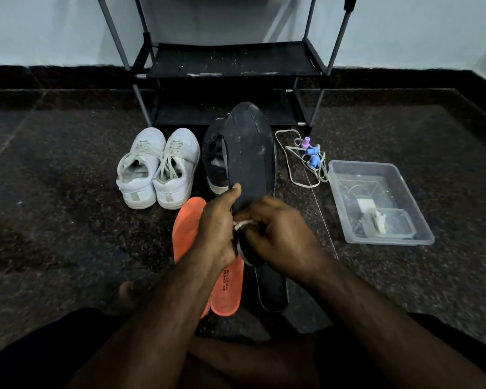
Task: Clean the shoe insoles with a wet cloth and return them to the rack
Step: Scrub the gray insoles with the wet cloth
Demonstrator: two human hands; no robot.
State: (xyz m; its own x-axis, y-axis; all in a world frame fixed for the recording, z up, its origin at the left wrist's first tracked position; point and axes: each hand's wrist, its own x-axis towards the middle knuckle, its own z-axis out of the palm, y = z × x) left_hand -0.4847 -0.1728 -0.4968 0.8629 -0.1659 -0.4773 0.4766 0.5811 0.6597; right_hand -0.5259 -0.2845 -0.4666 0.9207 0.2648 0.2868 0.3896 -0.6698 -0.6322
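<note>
My left hand (218,226) grips the heel end of a dark insole (247,153), which stands up with its toe pointing toward the rack. My right hand (278,234) pinches a small white cloth (243,223) against the insole's lower end. Two orange insoles (227,290) lie on the floor under my left wrist. A second dark insole (272,287) lies beside them. The black shoe rack (227,66) stands against the wall; the shelves in view hold nothing.
A pair of white sneakers (157,167) sits left of a black shoe (215,161). A clear plastic tub (376,200) with water and a smaller container stands at the right. A cord with coloured clips (306,155) lies near the rack. My bare legs fill the foreground.
</note>
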